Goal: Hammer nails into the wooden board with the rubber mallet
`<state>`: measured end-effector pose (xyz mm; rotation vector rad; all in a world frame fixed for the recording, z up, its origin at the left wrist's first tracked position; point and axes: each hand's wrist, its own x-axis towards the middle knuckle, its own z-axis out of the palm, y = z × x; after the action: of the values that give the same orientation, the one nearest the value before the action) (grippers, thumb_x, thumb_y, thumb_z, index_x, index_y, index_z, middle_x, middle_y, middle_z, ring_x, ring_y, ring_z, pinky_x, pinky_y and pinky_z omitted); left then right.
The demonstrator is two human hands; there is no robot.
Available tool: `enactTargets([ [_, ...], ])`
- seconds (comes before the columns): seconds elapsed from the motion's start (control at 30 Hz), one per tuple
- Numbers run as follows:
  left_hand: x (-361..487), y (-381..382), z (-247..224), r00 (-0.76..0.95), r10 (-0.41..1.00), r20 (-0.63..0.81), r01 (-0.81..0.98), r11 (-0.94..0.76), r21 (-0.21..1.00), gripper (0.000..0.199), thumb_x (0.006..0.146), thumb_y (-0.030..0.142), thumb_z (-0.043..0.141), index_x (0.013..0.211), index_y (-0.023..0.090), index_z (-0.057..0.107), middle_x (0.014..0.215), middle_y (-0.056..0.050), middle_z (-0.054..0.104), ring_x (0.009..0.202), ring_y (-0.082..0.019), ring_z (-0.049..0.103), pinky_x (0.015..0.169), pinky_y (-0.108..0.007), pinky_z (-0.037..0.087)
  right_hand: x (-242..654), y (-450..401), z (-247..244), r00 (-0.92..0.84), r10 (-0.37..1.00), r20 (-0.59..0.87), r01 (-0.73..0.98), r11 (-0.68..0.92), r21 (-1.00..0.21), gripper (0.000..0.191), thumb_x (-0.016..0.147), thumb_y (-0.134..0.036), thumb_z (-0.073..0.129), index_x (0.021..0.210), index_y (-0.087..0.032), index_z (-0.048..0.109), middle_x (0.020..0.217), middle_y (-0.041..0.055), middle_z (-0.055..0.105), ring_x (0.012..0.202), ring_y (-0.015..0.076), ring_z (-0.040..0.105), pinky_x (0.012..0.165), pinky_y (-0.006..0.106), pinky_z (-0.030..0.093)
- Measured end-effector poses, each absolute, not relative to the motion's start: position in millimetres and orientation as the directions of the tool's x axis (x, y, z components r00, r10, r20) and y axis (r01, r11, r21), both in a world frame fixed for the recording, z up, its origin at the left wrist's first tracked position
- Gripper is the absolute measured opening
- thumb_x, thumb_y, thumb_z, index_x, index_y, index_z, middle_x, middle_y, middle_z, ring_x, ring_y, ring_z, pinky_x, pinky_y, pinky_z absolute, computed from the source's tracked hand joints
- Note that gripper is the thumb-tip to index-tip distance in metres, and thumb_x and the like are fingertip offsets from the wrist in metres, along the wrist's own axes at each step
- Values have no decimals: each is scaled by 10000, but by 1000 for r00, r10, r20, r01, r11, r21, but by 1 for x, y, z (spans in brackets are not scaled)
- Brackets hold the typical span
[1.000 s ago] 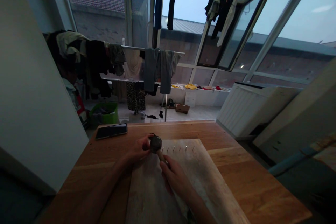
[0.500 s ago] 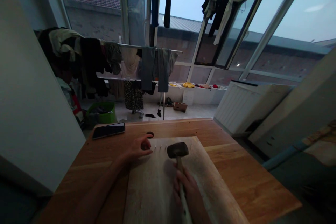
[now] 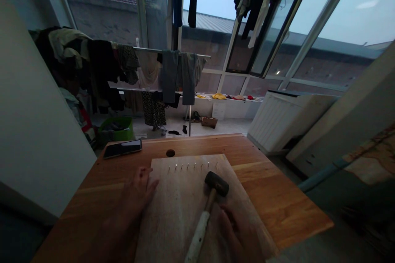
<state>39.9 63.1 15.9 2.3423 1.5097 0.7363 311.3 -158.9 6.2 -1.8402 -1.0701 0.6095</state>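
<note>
A mallet (image 3: pixel 217 183) with a dark head and a partly white handle lies on the pale wooden board (image 3: pixel 173 213). Several thin nails (image 3: pixel 188 167) stand in a row along the board's far side. My left hand (image 3: pixel 135 195) is at the board's left edge, thumb and fingers apart, with nothing seen in it. To the right of the mallet's handle is my right hand (image 3: pixel 239 232), blurred, its fingers loosely bent and apart, off the handle. No object shows in that hand.
The board rests on a wooden table (image 3: pixel 271 189). A phone (image 3: pixel 122 148) lies at the table's far left, and a dark round spot (image 3: pixel 170 153) is just beyond the board. Beyond the table stand a drying rack with clothes (image 3: pixel 169 76), a green tub (image 3: pixel 117 128) and a white appliance (image 3: pixel 284 119).
My right hand has let go of the mallet, which now lies on the board. My left hand has drawn back from the nails to the board's left edge. The view has shifted slightly.
</note>
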Motion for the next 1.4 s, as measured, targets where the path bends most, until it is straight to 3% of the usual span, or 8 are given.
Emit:
enactTargets([
  [0.07, 29, 34, 7, 334, 908, 252, 823, -411, 391, 499, 965, 471, 428, 1326, 180, 613, 1441, -163, 527, 1208, -326, 594, 1015, -515, 482, 327, -170, -8, 461, 873, 158, 618, -188, -763, 522, 967, -623, 456, 1244, -266, 717, 1291, 110, 706, 1222, 322, 647, 1084, 461, 502],
  [0.17, 28, 1, -6, 394, 881, 261, 808, -467, 359, 481, 963, 446, 441, 1360, 227, 600, 1480, -138, 521, 1345, -336, 504, 1090, -554, 422, 346, -182, -30, 359, 888, 287, 833, -165, -528, 530, 993, -545, 428, 1383, -260, 646, 1486, 111, 578, 1425, 354, 469, 1189, 572, 371],
  [0.4, 83, -19, -10, 516, 804, 295, 636, -590, 496, 437, 885, 432, 601, 1300, 300, 637, 1405, -115, 568, 1223, -338, 598, 1025, -509, 494, 417, -201, -34, 373, 842, 390, 926, -311, -214, 563, 1014, -493, 305, 1379, -232, 645, 1459, 117, 605, 1425, 356, 466, 1143, 590, 397],
  [0.6, 168, -41, 16, 769, 619, 161, 406, -666, 625, 411, 915, 403, 612, 1298, 253, 626, 1541, -136, 444, 1334, -353, 513, 1102, -519, 449, 524, -233, -25, 587, 756, 290, 809, -559, -181, 707, 964, -596, 241, 1489, -216, 524, 1531, 153, 516, 1422, 355, 464, 1091, 592, 431],
  [0.73, 212, -51, 29, 872, 484, 72, 352, -722, 596, 437, 951, 412, 580, 1351, 237, 601, 1533, -146, 470, 1426, -401, 400, 1179, -615, 313, 580, -248, -22, 520, 825, 219, 853, -513, -94, 651, 889, -499, 286, 1321, -212, 678, 1516, 147, 542, 1462, 388, 397, 1119, 605, 378],
  [0.83, 228, -55, 28, 871, 485, 79, 360, -739, 569, 468, 976, 436, 539, 1405, 253, 570, 1505, -144, 507, 1453, -447, 341, 1178, -712, 209, 595, -247, -13, 576, 799, 172, 817, -566, -107, 601, 856, -501, 357, 1303, -268, 684, 1483, 105, 581, 1450, 357, 419, 1129, 557, 384],
  [1.03, 226, -61, 17, 808, 564, 172, 424, -759, 495, 475, 991, 416, 528, 1449, 287, 539, 1463, -122, 563, 1488, -472, 268, 1156, -806, 10, 579, -236, 0, 717, 680, 154, 697, -703, -141, 769, 904, -689, 277, 1410, -215, 609, 1434, 174, 583, 1287, 407, 555, 1034, 578, 448],
  [1.4, 119, -45, 19, 615, 721, 319, 708, -683, 179, 338, 1019, 344, 450, 1199, 221, 709, 1242, -107, 723, 1334, -363, 522, 1159, -705, 232, 463, -243, -17, 400, 838, 371, 912, -405, -69, 589, 973, -647, 405, 1331, -263, 672, 1199, 165, 685, 1094, 356, 663, 916, 539, 538],
])
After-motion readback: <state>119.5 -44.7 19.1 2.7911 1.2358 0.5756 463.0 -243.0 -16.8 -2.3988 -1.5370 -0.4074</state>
